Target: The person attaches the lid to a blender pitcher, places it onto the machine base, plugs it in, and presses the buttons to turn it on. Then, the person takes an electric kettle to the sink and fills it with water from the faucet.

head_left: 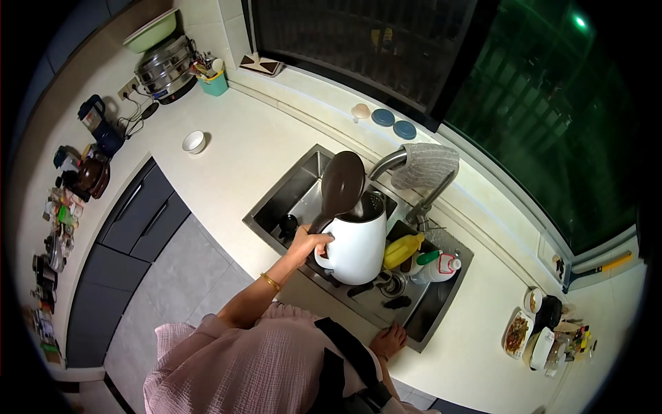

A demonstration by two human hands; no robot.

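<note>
My left hand [309, 244] is closed round the handle of a white electric kettle [360, 248], held over the sink. The kettle's dark brown lid [343, 183] stands up open, and a mesh shows at its spout. My right hand [390, 341] rests on the front rim of the steel sink [441, 314], holding nothing, its fingers lying loosely on the edge. In the sink beside the kettle are a yellow bottle [403, 251] and a clear bottle with a red-and-white top [438, 268]. A grey cloth [429, 165] hangs over the faucet [389, 163].
A small white bowl [194, 142] stands on the counter [227, 186] to the left. Blue round lids [383, 117] lie on the window ledge. A dish of food [516, 334] and several jars are at the right. A steamer pot [165, 67] stands in the far left corner.
</note>
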